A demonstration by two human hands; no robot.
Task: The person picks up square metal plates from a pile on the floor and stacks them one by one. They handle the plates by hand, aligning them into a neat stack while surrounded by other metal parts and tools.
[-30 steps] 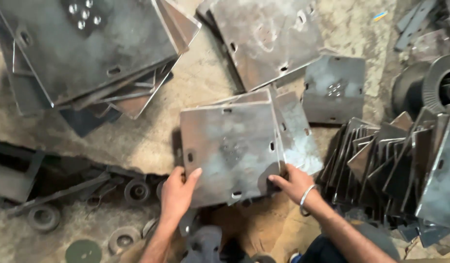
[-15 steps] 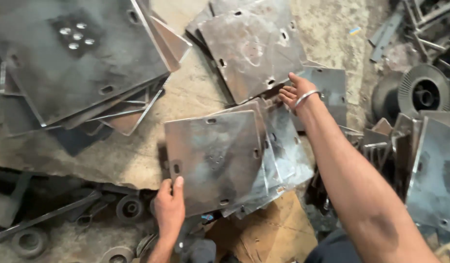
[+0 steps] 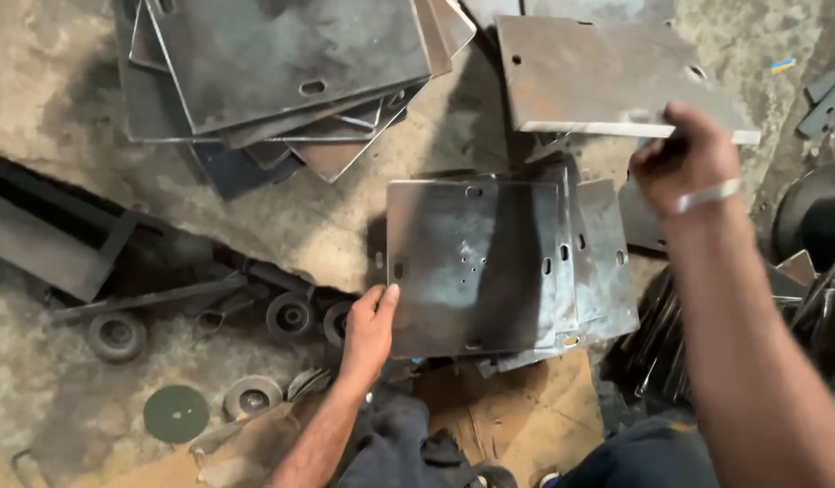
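Note:
A small stack of square steel plates (image 3: 476, 262) with slotted holes lies on the floor in front of me. My left hand (image 3: 370, 327) rests on the near left corner of the top plate, fingers against its edge. My right hand (image 3: 684, 158) is raised at the upper right and grips the near edge of another steel plate (image 3: 598, 77), lifting it off the ground above the stack. A metal bangle sits on that wrist.
A larger pile of steel plates (image 3: 282, 72) lies at the upper left. Dark steel bars (image 3: 65, 253), round rings and wheels (image 3: 291, 316) and a green disc (image 3: 175, 413) lie at the left. Upright plates and a wire spool (image 3: 815, 226) stand at the right. Cardboard (image 3: 517, 416) lies near me.
My right hand left the stack's near edge, reached to the far plate and now holds it lifted. My left hand stayed at the stack's near left corner.

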